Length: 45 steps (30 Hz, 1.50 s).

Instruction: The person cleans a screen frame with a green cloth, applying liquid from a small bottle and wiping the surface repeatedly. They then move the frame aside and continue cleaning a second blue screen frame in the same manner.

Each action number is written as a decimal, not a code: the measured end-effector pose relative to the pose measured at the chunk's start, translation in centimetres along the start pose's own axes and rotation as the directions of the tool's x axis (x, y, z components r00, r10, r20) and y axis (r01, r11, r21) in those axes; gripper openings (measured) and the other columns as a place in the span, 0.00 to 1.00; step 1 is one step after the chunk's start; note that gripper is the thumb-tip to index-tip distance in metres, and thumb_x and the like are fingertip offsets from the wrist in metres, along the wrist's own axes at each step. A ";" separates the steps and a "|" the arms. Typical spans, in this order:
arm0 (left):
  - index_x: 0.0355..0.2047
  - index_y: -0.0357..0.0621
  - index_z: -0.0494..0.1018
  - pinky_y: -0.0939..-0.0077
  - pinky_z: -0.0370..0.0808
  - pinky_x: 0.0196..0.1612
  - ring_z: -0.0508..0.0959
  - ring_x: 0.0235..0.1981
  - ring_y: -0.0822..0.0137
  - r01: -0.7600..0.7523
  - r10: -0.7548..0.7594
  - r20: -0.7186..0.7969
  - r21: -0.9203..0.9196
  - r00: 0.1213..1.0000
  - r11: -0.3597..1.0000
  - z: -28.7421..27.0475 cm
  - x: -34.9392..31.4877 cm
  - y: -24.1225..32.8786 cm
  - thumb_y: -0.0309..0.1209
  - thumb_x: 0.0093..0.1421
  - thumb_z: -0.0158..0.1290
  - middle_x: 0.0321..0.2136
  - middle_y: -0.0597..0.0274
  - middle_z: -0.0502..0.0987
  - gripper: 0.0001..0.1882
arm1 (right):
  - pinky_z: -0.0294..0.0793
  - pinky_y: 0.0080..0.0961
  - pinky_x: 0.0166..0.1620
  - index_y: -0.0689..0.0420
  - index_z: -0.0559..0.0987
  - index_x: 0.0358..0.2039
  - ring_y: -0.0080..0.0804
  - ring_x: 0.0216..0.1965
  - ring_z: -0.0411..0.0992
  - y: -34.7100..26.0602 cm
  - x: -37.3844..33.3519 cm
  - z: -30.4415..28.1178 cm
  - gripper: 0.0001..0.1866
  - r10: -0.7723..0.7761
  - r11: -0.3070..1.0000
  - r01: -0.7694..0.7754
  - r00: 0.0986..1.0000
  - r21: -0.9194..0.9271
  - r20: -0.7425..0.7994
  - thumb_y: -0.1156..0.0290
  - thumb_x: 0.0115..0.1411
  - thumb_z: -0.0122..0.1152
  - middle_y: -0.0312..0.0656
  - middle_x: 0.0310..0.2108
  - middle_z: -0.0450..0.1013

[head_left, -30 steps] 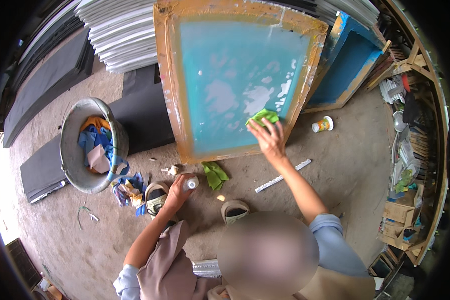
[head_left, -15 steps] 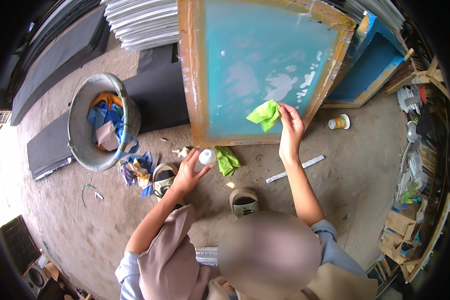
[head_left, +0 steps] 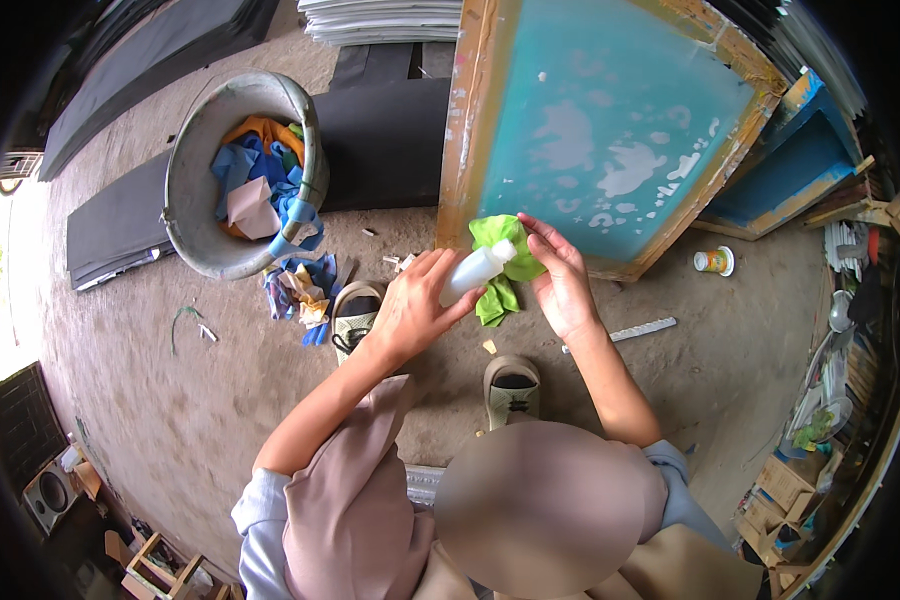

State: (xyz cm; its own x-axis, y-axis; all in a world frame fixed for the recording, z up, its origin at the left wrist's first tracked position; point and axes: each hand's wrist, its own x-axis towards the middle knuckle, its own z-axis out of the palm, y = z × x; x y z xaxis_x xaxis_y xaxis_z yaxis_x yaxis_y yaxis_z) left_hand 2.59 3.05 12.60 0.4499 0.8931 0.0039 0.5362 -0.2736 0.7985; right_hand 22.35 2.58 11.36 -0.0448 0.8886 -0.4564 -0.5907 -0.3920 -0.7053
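Observation:
My left hand (head_left: 417,305) grips a translucent white squeeze bottle (head_left: 473,273), tilted with its nozzle pointing up and to the right. The nozzle meets or overlaps a lime-green cloth (head_left: 518,262), which my right hand (head_left: 562,282) pinches by its right side. Whether nozzle and cloth touch, I cannot tell. Below them on the floor lies a second green cloth (head_left: 496,302). Just beyond my hands leans a wood-framed screen printing frame (head_left: 610,120) with teal mesh and pale patches showing in it.
A grey bucket (head_left: 185,215) of coloured rags stands at the left, more scraps (head_left: 305,290) beside it. Dark sheets (head_left: 385,145) lie behind. Toward the right are a smaller blue frame (head_left: 790,160), a yellow cup (head_left: 712,261) and a white strip (head_left: 642,329). Shelving clutter lines the far right.
My left hand has lifted the bottle and tipped it toward the right. My right hand has brought the green cloth down and in to the bottle. The whole view has shifted.

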 end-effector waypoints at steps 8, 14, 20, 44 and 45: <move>0.36 0.40 0.72 0.65 0.73 0.32 0.74 0.30 0.56 -0.064 0.086 -0.064 0.286 0.994 0.956 -0.5 0.1 0.0 0.36 0.49 0.58 0.26 0.57 0.72 0.17 | 0.72 0.18 0.44 0.64 0.69 0.48 0.20 0.40 0.71 1.5 -0.4 1.2 0.14 -0.072 0.993 0.065 0.996 -0.100 -0.060 0.74 0.63 0.49 0.40 0.40 0.72; 0.33 0.42 0.71 0.66 0.72 0.30 0.73 0.28 0.59 -0.069 0.106 -0.064 0.425 0.992 0.902 -0.7 0.1 0.6 0.36 0.47 0.59 0.24 0.60 0.70 0.15 | 0.69 0.14 0.42 0.63 0.70 0.47 0.16 0.38 0.69 3.0 -0.7 1.2 0.13 -0.138 0.967 0.115 0.986 -0.225 -0.089 0.75 0.63 0.48 0.39 0.40 0.72; 0.33 0.42 0.71 0.66 0.71 0.32 0.73 0.29 0.60 -0.087 0.123 -0.050 0.454 0.991 0.887 -0.5 0.0 0.5 0.36 0.47 0.59 0.24 0.60 0.70 0.15 | 0.70 0.15 0.41 0.63 0.71 0.47 0.16 0.36 0.69 3.6 -1.0 1.1 0.12 -0.121 0.964 0.092 0.987 -0.248 -0.107 0.75 0.63 0.48 0.39 0.39 0.73; 0.46 0.43 0.66 0.63 0.69 0.48 0.71 0.47 0.49 0.180 -0.126 0.241 -0.215 0.962 0.960 8.5 -4.4 -9.4 0.22 0.51 0.55 0.43 0.52 0.73 0.20 | 0.69 0.21 0.47 0.62 0.71 0.46 0.29 0.47 0.70 -6.1 4.4 -8.7 0.12 -0.891 0.410 0.527 0.407 -0.745 -0.203 0.74 0.63 0.47 0.45 0.45 0.72; 0.45 0.43 0.66 0.63 0.68 0.48 0.71 0.47 0.49 0.191 -0.137 0.251 -0.206 0.958 0.960 8.3 -4.5 -9.4 0.23 0.51 0.55 0.44 0.52 0.72 0.20 | 0.70 0.21 0.47 0.61 0.71 0.47 0.30 0.49 0.70 -5.4 4.7 -8.4 0.13 -0.914 0.316 0.468 0.384 -0.825 -0.132 0.73 0.64 0.46 0.45 0.46 0.72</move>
State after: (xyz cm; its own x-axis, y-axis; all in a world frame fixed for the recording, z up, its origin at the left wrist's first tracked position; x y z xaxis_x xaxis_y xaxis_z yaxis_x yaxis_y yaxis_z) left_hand 1.53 -1.37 0.09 0.5366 0.8038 -0.2566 0.4536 -0.0184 0.8910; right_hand 32.10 6.90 8.40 0.6291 0.6680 0.3974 0.4573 0.0953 -0.8842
